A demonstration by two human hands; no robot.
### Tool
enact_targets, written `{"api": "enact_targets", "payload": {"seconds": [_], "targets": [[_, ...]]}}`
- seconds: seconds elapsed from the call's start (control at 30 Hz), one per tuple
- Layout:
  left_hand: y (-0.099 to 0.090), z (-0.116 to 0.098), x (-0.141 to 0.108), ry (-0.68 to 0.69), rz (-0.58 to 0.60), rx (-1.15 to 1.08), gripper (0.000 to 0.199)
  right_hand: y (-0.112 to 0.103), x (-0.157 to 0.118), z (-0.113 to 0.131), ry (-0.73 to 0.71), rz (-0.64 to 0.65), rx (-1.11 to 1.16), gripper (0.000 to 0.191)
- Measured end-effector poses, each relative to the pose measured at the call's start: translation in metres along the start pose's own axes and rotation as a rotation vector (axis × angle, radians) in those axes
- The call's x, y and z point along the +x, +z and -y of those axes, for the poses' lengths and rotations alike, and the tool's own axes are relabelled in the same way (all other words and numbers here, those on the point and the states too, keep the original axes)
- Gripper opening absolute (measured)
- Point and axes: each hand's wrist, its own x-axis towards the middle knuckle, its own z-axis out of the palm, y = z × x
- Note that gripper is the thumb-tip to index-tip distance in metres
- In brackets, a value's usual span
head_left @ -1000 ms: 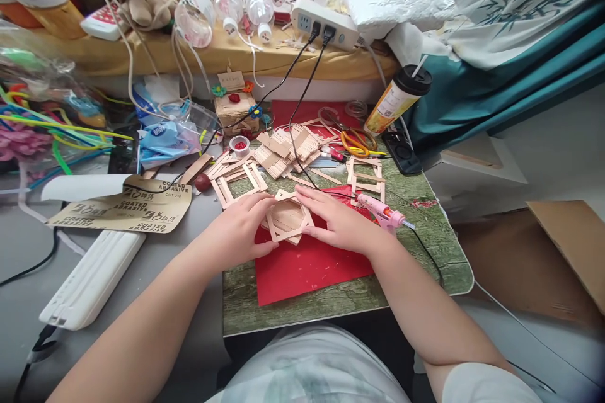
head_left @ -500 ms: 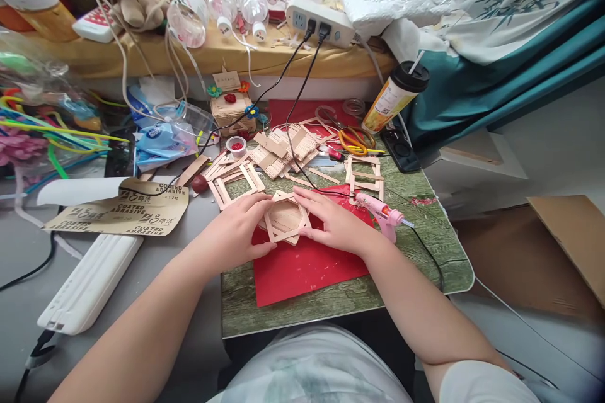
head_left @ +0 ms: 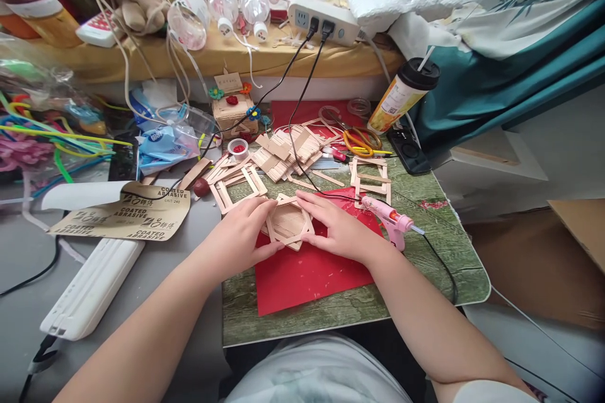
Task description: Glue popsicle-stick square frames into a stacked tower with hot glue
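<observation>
Between my hands, on a red sheet (head_left: 312, 283), sits a small star-shaped piece built of layered popsicle sticks (head_left: 290, 222), with a flat stick floor inside. My left hand (head_left: 243, 230) grips its left side, the thumb at the near edge and the fingers at the far edge. On the opposite side, my right hand (head_left: 335, 227) holds it the same way, thumb near and fingers far. Parts of the left and right sides are hidden under my fingers. A pink hot glue gun (head_left: 388, 219) lies just right of my right hand.
Behind my hands lie a pile of popsicle sticks (head_left: 283, 151) and two stick frames, one left (head_left: 239, 186) and one right (head_left: 372, 177). Orange-handled scissors (head_left: 362, 141), a lidded cup (head_left: 404, 96) and sandpaper (head_left: 127, 211) surround them. A black cord (head_left: 302, 101) crosses the pile.
Both hands keep their hold on the popsicle-stick piece, with barely any shift. The whole view has moved slightly, so things appear a little lower and further right.
</observation>
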Motion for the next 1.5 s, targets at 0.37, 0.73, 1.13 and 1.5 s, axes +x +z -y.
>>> {"api": "enact_targets", "payload": {"seconds": [0.37,0.73,1.13,1.5], "targets": [[0.006,0.001,-0.002,-0.047,0.013,0.019,0.079,0.003,-0.001,-0.007,0.013,0.008,0.023,0.083],[0.005,-0.003,0.001,-0.074,-0.012,-0.046,0.074,0.004,-0.002,-0.008,0.011,-0.002,0.038,0.082],[0.0,-0.003,-0.001,-0.061,-0.007,-0.067,0.07,0.005,-0.001,-0.008,-0.01,-0.023,0.074,0.081],[-0.007,-0.001,-0.006,-0.054,-0.012,-0.092,0.091,0.002,-0.006,-0.007,0.006,-0.128,0.154,0.081]]}}
